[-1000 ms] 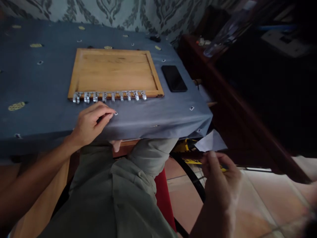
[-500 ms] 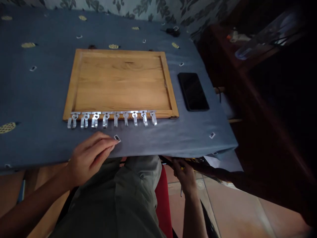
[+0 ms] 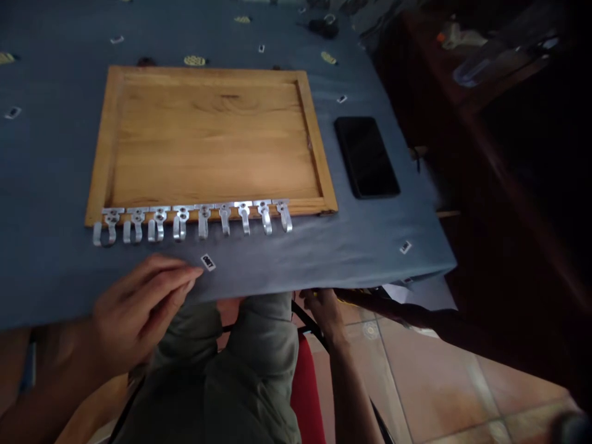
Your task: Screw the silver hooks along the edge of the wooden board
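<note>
A wooden framed panel (image 3: 217, 142) lies on the dark blue tablecloth (image 3: 46, 172). Several metal hooks (image 3: 225, 217) stand in a row along its near edge. Just below the left hooks is my left hand (image 3: 145, 302), its fingers pressed together in a pinch at the table's front edge; anything between the fingertips is too small to make out. My right hand (image 3: 324, 308) is low beside the table's front edge, right of my legs, with its fingertips partly hidden in shadow under the edge.
Right of the panel lies a black phone (image 3: 367, 157). A small dark object (image 3: 324, 28) rests at the back of the table. Dark wooden furniture (image 3: 444, 92) borders the right side, with a clear plastic item (image 3: 476, 68) on it. A red seat (image 3: 306, 388) shows below.
The view has shifted, so the panel appears nearer and further left. My left hand appears further left and lower. Less of my right hand's grip shows, and the yellow thing by it is no longer distinct.
</note>
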A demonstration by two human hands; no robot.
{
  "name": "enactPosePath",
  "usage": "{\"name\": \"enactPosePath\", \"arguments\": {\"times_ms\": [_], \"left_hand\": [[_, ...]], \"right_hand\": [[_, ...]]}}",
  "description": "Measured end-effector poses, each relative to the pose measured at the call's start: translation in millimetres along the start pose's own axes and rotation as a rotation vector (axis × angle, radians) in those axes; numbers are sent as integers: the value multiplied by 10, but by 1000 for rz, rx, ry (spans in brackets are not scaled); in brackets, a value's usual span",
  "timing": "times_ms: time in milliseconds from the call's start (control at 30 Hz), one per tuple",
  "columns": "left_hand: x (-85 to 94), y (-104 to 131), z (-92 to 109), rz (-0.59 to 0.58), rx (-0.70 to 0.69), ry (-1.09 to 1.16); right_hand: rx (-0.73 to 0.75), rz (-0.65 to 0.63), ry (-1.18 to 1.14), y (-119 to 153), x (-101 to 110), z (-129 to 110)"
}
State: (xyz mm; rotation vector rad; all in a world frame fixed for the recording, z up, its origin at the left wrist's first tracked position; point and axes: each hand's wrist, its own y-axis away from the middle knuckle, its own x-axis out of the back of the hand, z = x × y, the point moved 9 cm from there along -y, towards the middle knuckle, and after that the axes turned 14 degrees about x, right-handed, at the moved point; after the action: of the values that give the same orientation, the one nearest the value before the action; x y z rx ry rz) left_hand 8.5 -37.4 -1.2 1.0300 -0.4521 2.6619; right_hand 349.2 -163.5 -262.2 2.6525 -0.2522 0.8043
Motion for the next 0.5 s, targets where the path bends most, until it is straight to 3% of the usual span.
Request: {"name": "enactPosePath", "arguments": {"times_ms": [100, 233, 433, 500], "left_hand": [[30, 24, 69, 83, -65, -64], [55, 40, 96, 174, -188, -66], [69, 19, 46, 221, -358, -71], [66, -70, -55, 229, -276, -86]], "right_hand": [[-2, -66, -2, 241, -107, 27], [30, -43, 19, 719, -101, -16], [-6, 88, 158, 1582, 117, 4], [-56, 127, 254, 1885, 262, 87]]}}
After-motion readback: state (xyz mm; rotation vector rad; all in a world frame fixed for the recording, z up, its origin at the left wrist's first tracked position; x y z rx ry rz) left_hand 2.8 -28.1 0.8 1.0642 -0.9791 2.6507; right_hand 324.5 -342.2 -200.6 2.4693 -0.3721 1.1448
